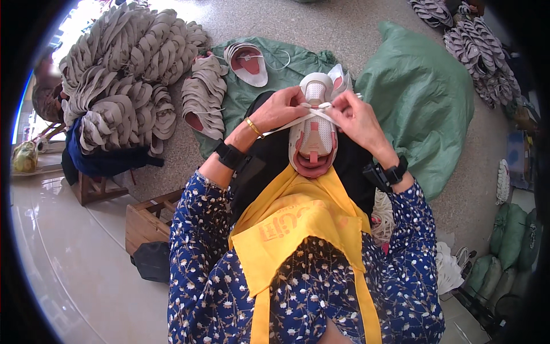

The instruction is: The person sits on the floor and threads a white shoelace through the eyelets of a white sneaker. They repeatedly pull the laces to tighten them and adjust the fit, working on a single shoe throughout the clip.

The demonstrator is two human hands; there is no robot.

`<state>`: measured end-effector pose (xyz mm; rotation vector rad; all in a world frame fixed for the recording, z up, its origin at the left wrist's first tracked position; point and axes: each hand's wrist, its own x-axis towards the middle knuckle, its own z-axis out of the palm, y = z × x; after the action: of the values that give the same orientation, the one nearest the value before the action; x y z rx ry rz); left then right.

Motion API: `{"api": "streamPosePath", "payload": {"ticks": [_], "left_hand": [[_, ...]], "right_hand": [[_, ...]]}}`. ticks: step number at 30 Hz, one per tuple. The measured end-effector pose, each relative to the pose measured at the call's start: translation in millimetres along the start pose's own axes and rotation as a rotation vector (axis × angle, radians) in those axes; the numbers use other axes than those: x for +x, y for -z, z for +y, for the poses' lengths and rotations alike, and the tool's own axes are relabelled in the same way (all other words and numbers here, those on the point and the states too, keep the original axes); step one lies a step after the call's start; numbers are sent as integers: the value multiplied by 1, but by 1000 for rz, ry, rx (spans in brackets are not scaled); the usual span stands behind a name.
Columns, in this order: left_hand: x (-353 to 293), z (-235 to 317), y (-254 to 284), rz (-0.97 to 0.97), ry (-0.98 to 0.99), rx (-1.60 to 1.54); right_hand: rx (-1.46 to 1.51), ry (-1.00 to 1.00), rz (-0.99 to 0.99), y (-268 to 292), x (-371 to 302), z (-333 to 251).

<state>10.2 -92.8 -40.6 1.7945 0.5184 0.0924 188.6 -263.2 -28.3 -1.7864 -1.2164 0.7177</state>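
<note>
A light grey and white shoe upper (329, 137) with pink lining rests on my lap, its pink-lined end towards me. A white shoelace (297, 121) crosses over its upper part. My left hand (279, 110) pinches the lace on the left side, with one end trailing down to the left past the wrist. From the right, my right hand (358, 120) grips the lace between thumb and fingers, close to the crossing. Both hands are closed, a short distance apart above the upper. The fingertips partly hide the lace.
Green sacking (421, 97) spreads ahead and to the right. On its left lie a single shoe upper (247, 64) and a row of stacked uppers (204, 94). Big bundles of grey uppers (129, 63) stand far left, above a wooden stool (146, 221). Green rolls (510, 235) lie at the right.
</note>
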Motion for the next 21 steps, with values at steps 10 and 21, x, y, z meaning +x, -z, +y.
{"api": "streamPosePath", "payload": {"ticks": [10,21], "left_hand": [[1,-9,-13,196,-149,38],[-21,-7,-21,242,-270,57]], "right_hand": [[167,-80,-63,12,-22,1],[120,-188,-17,36,-51,-19]]}}
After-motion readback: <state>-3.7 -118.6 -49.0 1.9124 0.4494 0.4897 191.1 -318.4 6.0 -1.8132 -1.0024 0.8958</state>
